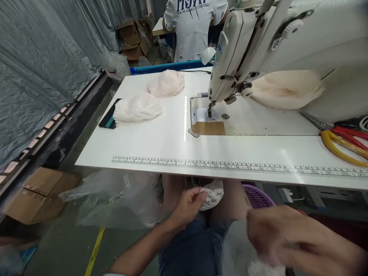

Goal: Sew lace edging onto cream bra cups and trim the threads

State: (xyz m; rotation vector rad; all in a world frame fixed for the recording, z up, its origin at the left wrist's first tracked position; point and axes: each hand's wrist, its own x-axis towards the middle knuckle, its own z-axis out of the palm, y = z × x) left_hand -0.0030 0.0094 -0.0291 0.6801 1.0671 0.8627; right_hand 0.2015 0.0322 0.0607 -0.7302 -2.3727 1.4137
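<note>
Below the table's front edge, my left hand [191, 205] pinches the edge of a white lace piece [214, 196] between thumb and fingers, above my lap. My right hand [276, 234] is at the lower right, smeared by motion. Under it lies pale, thin white material [241, 245], with more white fabric at the bottom edge of the view. Whether the right fingers grip any of this I cannot tell. On the tabletop stands a white sewing machine [230, 57], its presser foot [210, 111] above the needle plate.
Two pale lace-edged fabric pieces [138, 108] lie at the table's left, one partly over a dark flat object [107, 119]. Cream fabric [287, 90] sits behind the machine. Yellow- and red-handled scissors [339, 147] rest at the right. A purple basket [257, 195] is below. Another person [192, 30] sits ahead.
</note>
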